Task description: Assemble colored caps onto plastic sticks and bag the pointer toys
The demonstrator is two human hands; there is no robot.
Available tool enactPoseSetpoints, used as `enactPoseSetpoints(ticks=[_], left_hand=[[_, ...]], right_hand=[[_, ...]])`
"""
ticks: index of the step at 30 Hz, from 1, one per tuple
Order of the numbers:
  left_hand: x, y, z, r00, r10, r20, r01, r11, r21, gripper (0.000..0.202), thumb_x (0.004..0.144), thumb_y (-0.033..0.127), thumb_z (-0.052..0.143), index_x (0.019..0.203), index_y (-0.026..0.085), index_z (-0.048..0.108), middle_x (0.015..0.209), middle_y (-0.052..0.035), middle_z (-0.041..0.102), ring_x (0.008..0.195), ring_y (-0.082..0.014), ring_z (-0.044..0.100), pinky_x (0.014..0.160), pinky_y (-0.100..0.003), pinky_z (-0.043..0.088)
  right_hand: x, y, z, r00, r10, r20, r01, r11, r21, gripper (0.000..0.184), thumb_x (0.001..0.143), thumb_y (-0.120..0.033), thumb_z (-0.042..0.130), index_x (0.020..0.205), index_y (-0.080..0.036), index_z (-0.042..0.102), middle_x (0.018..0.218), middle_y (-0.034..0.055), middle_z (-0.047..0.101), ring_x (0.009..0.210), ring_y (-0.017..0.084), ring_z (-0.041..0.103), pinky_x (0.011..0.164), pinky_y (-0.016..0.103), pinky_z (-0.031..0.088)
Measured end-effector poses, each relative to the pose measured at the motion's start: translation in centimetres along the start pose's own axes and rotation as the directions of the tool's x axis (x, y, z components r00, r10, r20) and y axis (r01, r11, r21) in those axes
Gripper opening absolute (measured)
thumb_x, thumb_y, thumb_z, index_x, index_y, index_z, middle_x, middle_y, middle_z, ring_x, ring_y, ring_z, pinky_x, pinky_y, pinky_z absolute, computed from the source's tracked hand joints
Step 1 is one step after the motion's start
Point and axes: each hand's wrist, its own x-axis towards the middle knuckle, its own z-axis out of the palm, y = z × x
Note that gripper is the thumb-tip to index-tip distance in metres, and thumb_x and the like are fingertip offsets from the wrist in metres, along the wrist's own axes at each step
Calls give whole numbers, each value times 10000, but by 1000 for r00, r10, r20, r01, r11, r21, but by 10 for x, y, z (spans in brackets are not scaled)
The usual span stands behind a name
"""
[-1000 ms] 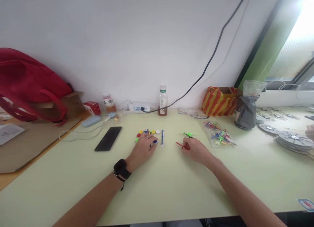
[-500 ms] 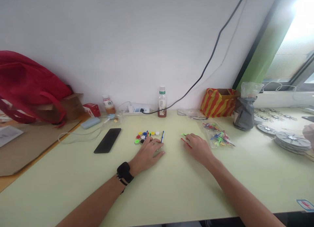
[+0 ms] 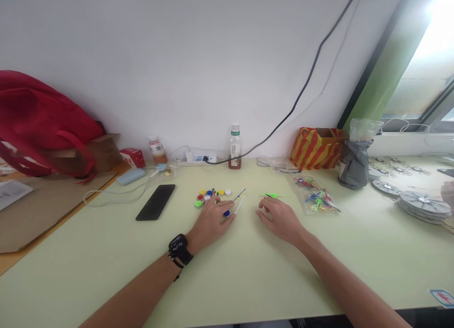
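My left hand [image 3: 213,219] rests low over the table, its thumb and forefinger closing around a round blue plastic piece [image 3: 226,213]. A thin blue stick [image 3: 239,195] sticks out past the forefinger, and a slim white stick [image 3: 240,204] slants up beside the thumb. Behind these fingers lie several coloured round caps [image 3: 209,194], partly covered by the hand. To the right, my right hand [image 3: 282,218] has its fingers curled down over a small red plastic piece [image 3: 266,208], mostly hidden. A bright green plastic piece [image 3: 274,195] lies just beyond its knuckles.
A black phone [image 3: 156,202] lies left of the caps. Clear bags of coloured plastic pieces [image 3: 321,200] are on the right, near stacked grey discs [image 3: 423,205]. At the wall stand a bottle [image 3: 234,148], a power strip [image 3: 193,159] and a striped bag [image 3: 315,148].
The blue stick by my left hand has tilted to the right, and the blue round piece and white stick now show. My right fingers have curled in; more of the green piece shows, less of the red.
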Motion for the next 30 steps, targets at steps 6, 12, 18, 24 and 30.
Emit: enactPoseSetpoints(ticks=[6, 12, 18, 24, 30], left_hand=[[1, -1, 0, 999, 1, -35, -2, 1000, -18, 297, 976, 302, 626, 1248, 276, 741, 1274, -7, 757, 1113, -300, 583, 1005, -527, 484], [0, -1, 0, 995, 68, -69, -71, 996, -46, 305, 967, 257, 631, 1248, 297, 744, 1251, -18, 763, 1093, -291, 586, 1007, -534, 488], [-1, 7, -5, 983, 182, -18, -183, 976, -120, 332, 980, 233, 615, 1289, 310, 710, 1234, -23, 765, 1120, -276, 594, 1033, -514, 477], [-3, 10, -9, 995, 100, 22, -98, 992, -76, 445, 951, 326, 670, 1390, 279, 615, 1177, -60, 747, 1185, -298, 565, 1042, -511, 481], [-3, 5, -6, 994, 86, 65, -83, 996, -36, 326, 983, 400, 630, 1275, 259, 667, 1229, -59, 727, 1156, -295, 561, 1066, -528, 459]], right_hand=[[-3, -7, 4, 995, -95, -23, 98, 984, 147, 304, 992, -277, 514, 1285, -247, 589, 938, 46, 687, 904, 220, 662, 827, 361, 501], [-7, -14, 8, 987, -151, 56, 123, 932, 342, 688, 981, -244, 524, 1619, -361, 297, 1213, 72, 696, 988, 208, 671, 874, 372, 569], [-6, -20, 16, 986, -146, 77, 94, 880, 466, 696, 978, -282, 554, 1627, -350, 313, 1384, 91, 655, 1164, 232, 665, 982, 420, 558], [1, -16, 17, 999, 11, -31, 6, 868, 496, 382, 1001, -382, 529, 1350, -270, 634, 1309, 92, 711, 1065, 237, 711, 817, 361, 604], [4, -9, 12, 995, 93, 18, -94, 940, 329, 282, 975, -397, 562, 1175, -235, 678, 1023, 73, 753, 858, 221, 721, 824, 386, 562]])
